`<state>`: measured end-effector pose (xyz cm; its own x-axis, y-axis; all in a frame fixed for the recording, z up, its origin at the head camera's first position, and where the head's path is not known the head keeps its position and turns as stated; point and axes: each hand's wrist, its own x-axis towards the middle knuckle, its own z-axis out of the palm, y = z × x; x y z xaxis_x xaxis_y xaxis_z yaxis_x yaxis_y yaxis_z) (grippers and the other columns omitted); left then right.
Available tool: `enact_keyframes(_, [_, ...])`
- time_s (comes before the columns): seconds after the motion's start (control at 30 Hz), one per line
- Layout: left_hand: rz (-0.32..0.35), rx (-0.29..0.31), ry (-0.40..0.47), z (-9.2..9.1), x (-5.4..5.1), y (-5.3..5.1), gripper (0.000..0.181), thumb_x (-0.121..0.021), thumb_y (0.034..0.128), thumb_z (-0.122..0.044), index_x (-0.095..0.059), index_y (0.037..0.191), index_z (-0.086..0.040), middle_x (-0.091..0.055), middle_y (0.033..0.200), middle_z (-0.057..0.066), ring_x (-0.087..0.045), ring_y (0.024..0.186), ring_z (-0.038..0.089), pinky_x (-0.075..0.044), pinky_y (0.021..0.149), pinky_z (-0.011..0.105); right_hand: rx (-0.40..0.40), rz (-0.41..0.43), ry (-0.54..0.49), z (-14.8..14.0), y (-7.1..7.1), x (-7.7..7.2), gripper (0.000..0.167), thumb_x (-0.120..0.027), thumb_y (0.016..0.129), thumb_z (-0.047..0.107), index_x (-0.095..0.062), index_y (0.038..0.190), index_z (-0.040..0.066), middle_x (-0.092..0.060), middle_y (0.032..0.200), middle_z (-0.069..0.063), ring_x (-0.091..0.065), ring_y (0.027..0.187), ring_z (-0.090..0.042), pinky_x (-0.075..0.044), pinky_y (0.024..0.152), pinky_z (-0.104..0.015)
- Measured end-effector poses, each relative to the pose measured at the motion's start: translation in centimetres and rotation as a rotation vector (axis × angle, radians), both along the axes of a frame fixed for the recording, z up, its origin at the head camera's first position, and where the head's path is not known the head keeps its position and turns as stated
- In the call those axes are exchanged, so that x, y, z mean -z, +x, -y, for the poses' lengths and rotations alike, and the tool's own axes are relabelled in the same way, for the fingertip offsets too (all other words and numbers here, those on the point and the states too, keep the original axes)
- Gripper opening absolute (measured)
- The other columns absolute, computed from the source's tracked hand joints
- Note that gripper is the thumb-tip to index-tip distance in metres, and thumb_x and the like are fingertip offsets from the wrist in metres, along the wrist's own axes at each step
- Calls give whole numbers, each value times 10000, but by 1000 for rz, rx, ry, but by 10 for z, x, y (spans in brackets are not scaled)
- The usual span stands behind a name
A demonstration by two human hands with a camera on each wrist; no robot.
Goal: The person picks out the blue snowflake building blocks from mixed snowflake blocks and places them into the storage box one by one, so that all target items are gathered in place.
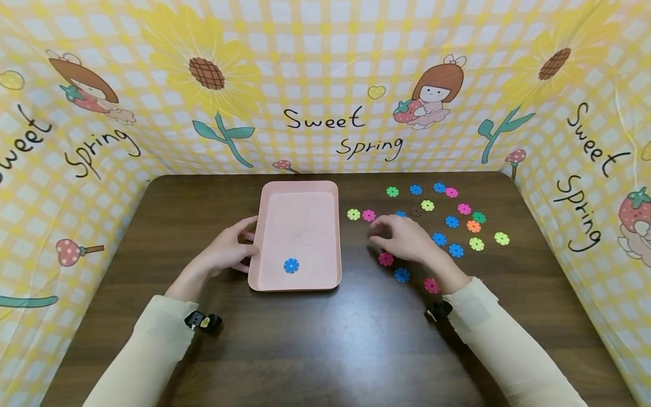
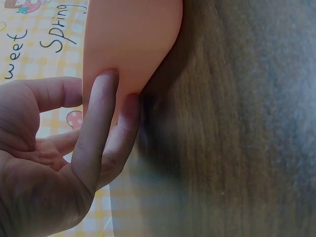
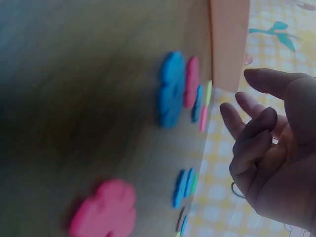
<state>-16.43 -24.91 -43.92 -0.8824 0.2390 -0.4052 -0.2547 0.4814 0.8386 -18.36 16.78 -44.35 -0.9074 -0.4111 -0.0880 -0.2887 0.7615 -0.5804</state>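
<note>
Your left hand (image 1: 226,249) is at the left side of the pink tray (image 1: 300,226), its fingers fairly straight and touching the outer wall; the grip is relaxed, not clenched round it. Your right hand (image 1: 402,237) is to the right of the tray, over the spread of plastic snowflake discs, with the fingers loosely bent and nothing showing in the grip (whether a fingertip touches a disc, I cannot tell). The tray sits on the brown wood-grain surface (image 1: 285,350), and one blue snowflake disc (image 1: 291,265) lies flat inside it, toward the end nearest you.

The other discs lie to the tray's right: a yellow-green disc (image 1: 353,214) near its wall, with a pink disc (image 1: 368,215) just beside that. Farther right of the tray are a bright green disc (image 1: 393,191), an orange disc (image 1: 473,226) and a brown disc (image 1: 415,211) (hard to pick out against the wood). Behind the tray hangs yellow-and-white checked cloth (image 1: 315,62) printed "Sweet Spring".
</note>
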Motion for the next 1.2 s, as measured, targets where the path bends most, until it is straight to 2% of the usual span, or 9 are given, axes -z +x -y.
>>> enact_keyframes(0.2, [2,1,-6,-2,-1,1,844,-618,947,-38,-194,1668,-147,-428,1389,287,-672,1010,357,-638,682,456,23,-11,149,-10,3,6,432,-772,937,389,-706,1268,118,-698,1201,-63,-660,1086,-264,-574,868,-517])
enact_keyframes(0.37, [5,-1,2,-1,-1,1,854,-614,948,-30,-177,1673,-151,-422,1400,292,-672,1011,356,-637,676,464,-5,-29,223,-11,4,7,455,-797,910,420,-727,1234,107,-661,1160,-70,-647,1006,-252,-584,792,-482])
enact_keyframes(0.53, [5,3,6,0,0,1,857,-617,955,-38,-165,1675,-146,-417,1412,300,-669,1023,358,-637,675,470,-6,10,211,-13,0,7,357,-804,915,379,-731,1144,115,-662,1046,-26,-604,893,-214,-554,726,-423])
enact_keyframes(0.73, [3,1,3,0,1,0,863,-623,945,-34,-175,1674,-153,-420,1404,295,-665,1028,359,-637,676,468,-5,58,188,-16,-3,7,335,-803,919,361,-703,1114,107,-672,1015,-12,-604,910,-211,-552,784,-442])
enact_keyframes(0.9, [1,3,7,-1,0,0,861,-622,941,-34,-183,1672,-153,-424,1398,291,-666,1031,357,-637,678,465,-11,43,169,-14,-3,5,285,-802,924,312,-654,1093,135,-650,948,2,-592,830,-205,-525,709,-411])
enact_keyframes(1.03, [2,3,17,-1,-1,1,865,-622,936,-32,-184,1672,-152,-427,1399,293,-668,1025,357,-637,680,468,-14,23,146,-12,-3,4,196,-753,962,240,-675,1114,146,-658,883,25,-587,738,-190,-507,638,-382])
enact_keyframes(1.2, [6,5,12,0,0,1,861,-618,939,-30,-185,1672,-156,-420,1392,290,-663,1022,356,-637,684,464,-15,5,96,-12,-2,5,116,-715,984,191,-713,1094,155,-697,923,29,-614,782,-184,-539,687,-404])
